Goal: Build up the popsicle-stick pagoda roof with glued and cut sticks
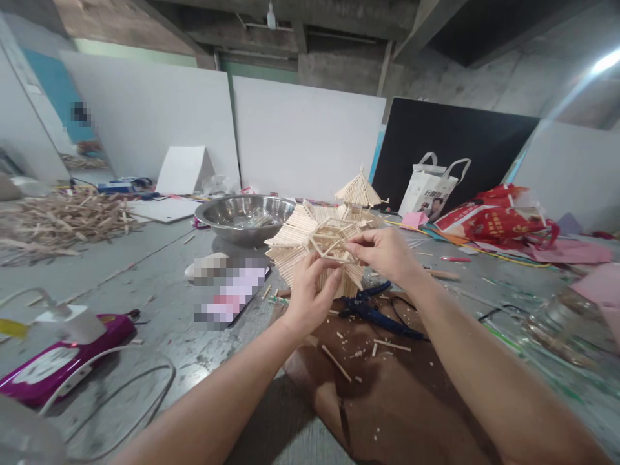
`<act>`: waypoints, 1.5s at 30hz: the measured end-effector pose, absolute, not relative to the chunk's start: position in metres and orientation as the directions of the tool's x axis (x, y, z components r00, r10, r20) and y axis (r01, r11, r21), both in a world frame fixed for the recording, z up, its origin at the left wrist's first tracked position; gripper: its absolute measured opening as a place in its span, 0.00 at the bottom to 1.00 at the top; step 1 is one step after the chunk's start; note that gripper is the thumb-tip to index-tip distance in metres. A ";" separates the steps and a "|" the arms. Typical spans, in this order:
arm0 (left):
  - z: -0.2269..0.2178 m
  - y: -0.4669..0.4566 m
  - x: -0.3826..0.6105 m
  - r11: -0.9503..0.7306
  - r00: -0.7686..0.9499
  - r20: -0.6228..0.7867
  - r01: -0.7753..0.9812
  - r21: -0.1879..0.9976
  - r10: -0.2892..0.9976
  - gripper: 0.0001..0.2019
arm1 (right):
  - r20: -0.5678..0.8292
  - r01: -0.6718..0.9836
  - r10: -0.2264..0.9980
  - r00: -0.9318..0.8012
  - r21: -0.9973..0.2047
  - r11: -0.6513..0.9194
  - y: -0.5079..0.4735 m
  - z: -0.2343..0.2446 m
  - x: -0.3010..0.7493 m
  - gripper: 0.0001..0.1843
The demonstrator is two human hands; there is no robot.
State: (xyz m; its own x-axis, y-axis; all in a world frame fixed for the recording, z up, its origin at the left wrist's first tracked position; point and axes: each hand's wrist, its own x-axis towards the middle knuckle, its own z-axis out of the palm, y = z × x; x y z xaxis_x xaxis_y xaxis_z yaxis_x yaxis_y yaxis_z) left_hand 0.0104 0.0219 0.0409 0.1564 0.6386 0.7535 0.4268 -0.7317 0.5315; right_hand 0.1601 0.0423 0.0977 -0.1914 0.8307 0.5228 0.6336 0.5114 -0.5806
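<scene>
A model roof made of thin wooden sticks (290, 248) stands in front of me, tilted, with an open stick frame on its top. My left hand (314, 290) is closed at the near side of that frame, thumb and fingers gripping its edge. From the right, my right hand (382, 252) pinches the frame's right side; whether it holds a separate small stick is hidden by the fingers. Blue-handled pliers (382, 318) lie just below the model on a brown board (387, 394). Loose cut sticks (336, 363) and chips are scattered on the board.
A steel bowl (232, 226) stands behind left, near a phone (232, 294) and a white mouse (207, 266). A purple power strip (111, 332) with cables lies left. A smaller stick roof (361, 188), a red bag (498, 216) and a clear jar (562, 323) are farther right.
</scene>
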 end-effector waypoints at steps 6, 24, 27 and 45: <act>0.041 0.023 0.011 -0.724 0.155 0.747 0.432 0.537 0.646 0.06 | 0.524 0.678 0.828 -0.198 -0.537 0.502 0.040 0.102 0.158 0.12; 0.040 0.022 0.010 -0.721 0.147 0.748 0.437 0.538 0.647 0.06 | 0.528 0.764 0.831 -0.174 -0.459 0.452 0.035 0.109 0.153 0.12; 0.040 0.022 0.010 -0.720 0.144 0.749 0.438 0.538 0.647 0.06 | 0.518 0.762 0.838 -0.171 -0.470 0.446 0.035 0.109 0.154 0.12; 0.040 0.023 0.010 -0.724 0.146 0.749 0.429 0.540 0.646 0.06 | 0.500 0.751 0.846 -0.185 -0.483 0.450 0.038 0.108 0.156 0.12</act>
